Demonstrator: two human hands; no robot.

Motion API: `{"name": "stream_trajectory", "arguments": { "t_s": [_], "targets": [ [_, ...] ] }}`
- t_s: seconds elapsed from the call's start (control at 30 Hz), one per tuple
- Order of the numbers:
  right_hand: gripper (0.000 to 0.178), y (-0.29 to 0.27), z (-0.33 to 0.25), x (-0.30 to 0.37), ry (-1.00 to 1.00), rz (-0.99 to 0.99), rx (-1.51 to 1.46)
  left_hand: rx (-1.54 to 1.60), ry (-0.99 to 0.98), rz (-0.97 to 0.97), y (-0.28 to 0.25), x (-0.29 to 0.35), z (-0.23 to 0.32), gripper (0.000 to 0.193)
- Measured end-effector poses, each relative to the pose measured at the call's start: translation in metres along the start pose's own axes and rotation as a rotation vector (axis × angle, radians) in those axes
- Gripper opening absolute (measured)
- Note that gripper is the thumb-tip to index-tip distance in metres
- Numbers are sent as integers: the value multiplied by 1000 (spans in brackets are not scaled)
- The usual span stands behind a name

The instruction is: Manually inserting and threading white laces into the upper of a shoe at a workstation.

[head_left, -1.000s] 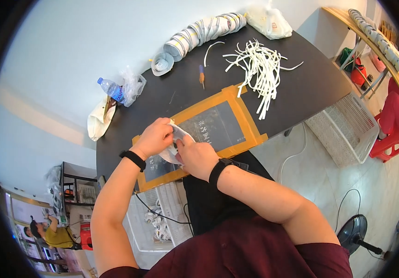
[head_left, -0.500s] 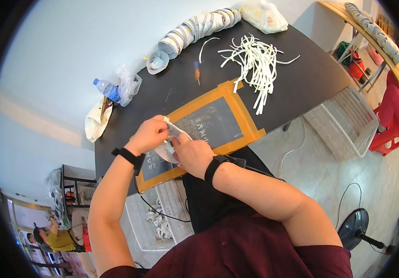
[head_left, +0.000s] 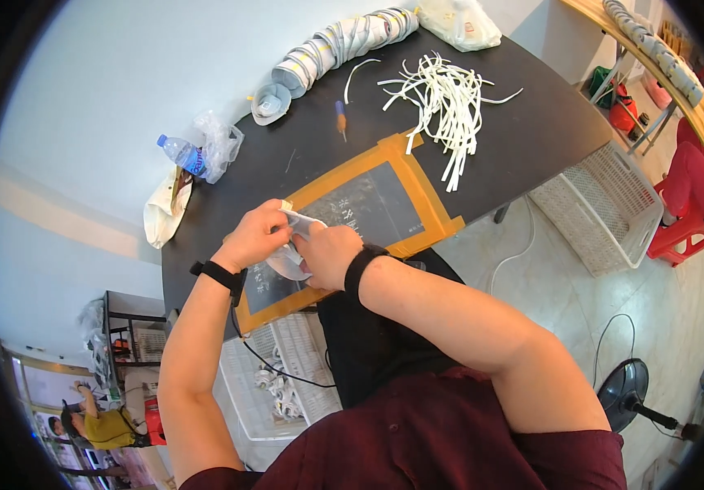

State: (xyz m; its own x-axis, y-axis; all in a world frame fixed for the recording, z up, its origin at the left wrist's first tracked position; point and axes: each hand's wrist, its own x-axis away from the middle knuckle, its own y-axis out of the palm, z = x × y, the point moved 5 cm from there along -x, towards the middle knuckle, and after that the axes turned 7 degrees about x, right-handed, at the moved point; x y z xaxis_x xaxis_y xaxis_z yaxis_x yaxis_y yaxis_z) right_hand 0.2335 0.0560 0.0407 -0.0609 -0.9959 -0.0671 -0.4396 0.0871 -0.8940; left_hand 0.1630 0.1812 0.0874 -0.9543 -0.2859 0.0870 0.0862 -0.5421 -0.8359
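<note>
Over the taped board (head_left: 442,231), a dark panel framed in orange-yellow tape, I hold a thin white curved piece (head_left: 285,266). My left hand (head_left: 255,234) pinches its upper left end, where a small yellowish bit shows. The fingers of my right hand (head_left: 331,255) are bent around its right side, partly hiding it. Farther back lies a long row of nested white-grey rolled pieces (head_left: 319,59), its nearest one cup-shaped. To the right of it sits a heap of white strips (head_left: 450,106). An awl-like tool with a blue and orange handle (head_left: 340,117) rests between board and row.
A water bottle (head_left: 180,153), a clear plastic bag (head_left: 219,145) and a white pouch (head_left: 164,214) stand along the left edge. White crates (head_left: 593,204) are right of the table and below it. A black fan (head_left: 623,392) stands lower right; people are at lower left.
Both hands stay on the white curved piece; my right hand has shifted slightly left and up, turning at the wrist. The whole view has moved a little.
</note>
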Motion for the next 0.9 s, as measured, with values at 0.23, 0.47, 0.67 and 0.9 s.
{"name": "stream_trajectory", "arguments": {
  "t_s": [0.23, 0.47, 0.67, 0.9],
  "targets": [
    [60, 1, 3, 2, -44, -13, 20, -2, 25, 6, 0, 1, -3, 17],
    [67, -3, 1, 2, -38, -8, 60, 18, 4, -2, 1, 1, -6, 18],
    [65, 0, 0, -4, -4, -103, 108, 67, 0, 9, 5, 3, -9, 15],
    [58, -8, 3, -15, -29, -236, 131, 102, 88, 100, 5, 6, -5, 16]
  ]
}}
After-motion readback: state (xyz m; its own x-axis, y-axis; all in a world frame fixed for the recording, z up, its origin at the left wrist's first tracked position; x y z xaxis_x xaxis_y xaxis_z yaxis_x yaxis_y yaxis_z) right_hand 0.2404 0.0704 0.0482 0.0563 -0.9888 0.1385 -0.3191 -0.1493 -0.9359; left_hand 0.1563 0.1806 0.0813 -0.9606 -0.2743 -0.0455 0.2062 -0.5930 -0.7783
